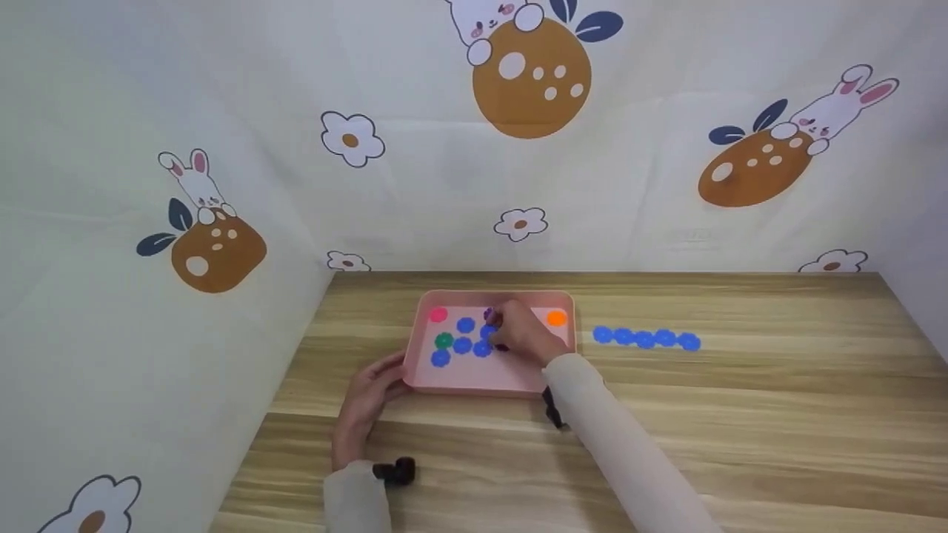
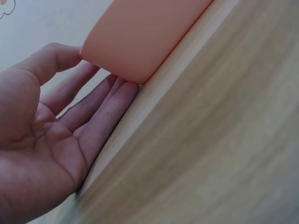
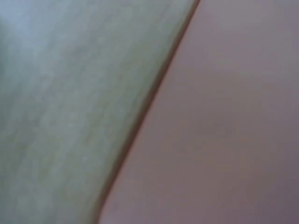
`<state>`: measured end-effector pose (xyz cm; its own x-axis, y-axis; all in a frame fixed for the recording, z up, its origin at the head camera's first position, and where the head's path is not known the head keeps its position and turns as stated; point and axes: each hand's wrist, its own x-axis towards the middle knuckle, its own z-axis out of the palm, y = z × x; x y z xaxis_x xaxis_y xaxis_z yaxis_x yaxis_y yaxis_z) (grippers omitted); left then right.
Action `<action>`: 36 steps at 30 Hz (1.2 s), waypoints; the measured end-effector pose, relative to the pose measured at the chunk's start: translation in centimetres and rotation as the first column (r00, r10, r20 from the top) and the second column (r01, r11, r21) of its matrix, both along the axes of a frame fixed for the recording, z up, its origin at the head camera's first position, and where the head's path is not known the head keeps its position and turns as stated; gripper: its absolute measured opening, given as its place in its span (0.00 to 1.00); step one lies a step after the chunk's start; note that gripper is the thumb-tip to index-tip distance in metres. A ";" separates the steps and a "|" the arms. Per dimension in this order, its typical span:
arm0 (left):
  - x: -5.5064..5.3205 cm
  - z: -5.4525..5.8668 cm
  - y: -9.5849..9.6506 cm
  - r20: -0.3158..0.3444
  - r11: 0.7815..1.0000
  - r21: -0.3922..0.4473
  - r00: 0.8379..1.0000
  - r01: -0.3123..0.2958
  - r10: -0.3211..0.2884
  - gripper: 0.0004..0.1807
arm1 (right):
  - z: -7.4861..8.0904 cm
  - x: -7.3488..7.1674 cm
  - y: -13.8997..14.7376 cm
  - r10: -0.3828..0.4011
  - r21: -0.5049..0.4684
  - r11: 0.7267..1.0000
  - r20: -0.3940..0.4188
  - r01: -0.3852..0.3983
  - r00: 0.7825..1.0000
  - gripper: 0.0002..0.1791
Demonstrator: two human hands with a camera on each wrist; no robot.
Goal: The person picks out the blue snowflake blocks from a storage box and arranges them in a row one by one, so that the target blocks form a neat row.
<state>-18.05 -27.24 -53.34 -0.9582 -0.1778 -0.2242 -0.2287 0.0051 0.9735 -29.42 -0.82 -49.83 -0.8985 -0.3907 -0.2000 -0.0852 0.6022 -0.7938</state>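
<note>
A pink tray (image 1: 474,381) holds several flower-shaped discs, mostly blue ones (image 1: 441,358). Also in it are a green disc (image 1: 444,340), a pink disc (image 1: 438,314), an orange disc (image 1: 556,318) and a partly covered purple disc (image 1: 489,314). My right hand (image 1: 522,332) reaches in over the right side, its bent fingers at a blue disc (image 1: 488,332); whether they pinch it is hidden. Against the tray's near left corner rests my left hand (image 1: 368,396). In the left wrist view its fingers (image 2: 110,109) extend loosely to the tray wall (image 2: 135,42).
Right of the tray, a row of several blue flower discs (image 1: 645,339) lies on the wooden table (image 1: 778,422). A patterned cloth (image 1: 422,192) stands behind the table and along its sides. The right wrist view shows only a blurred tray wall (image 3: 215,126) and pale surface.
</note>
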 end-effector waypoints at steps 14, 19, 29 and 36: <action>0.0 0.0 0.1 0.007 1.000 0.019 1.000 -0.011 0.010 0.21 | -0.3 0.0 0.2 0.013 0.007 1.000 -0.036 -0.012 0.999 0.14; 0.0 0.0 0.0 0.005 1.000 0.019 1.000 -0.003 0.003 0.21 | 0.1 0.1 0.5 0.024 -0.034 0.999 -0.064 -0.026 0.998 0.18; 0.0 0.0 -0.2 0.011 1.000 0.005 1.000 0.005 -0.005 0.21 | 2.8 0.7 1.8 0.062 -0.082 0.994 -0.154 -0.075 0.986 0.19; 0.0 -0.2 -0.1 -0.031 1.000 0.009 1.000 0.007 -0.007 0.22 | 3.3 1.6 3.4 0.067 -0.058 0.995 -0.240 -0.083 0.968 0.22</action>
<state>-18.06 -27.32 -53.54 -0.9658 -0.1693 -0.1962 -0.1987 -0.0025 0.9801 -27.85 2.58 -46.57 -0.8846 -0.4642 0.0448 -0.3193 0.5329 -0.7836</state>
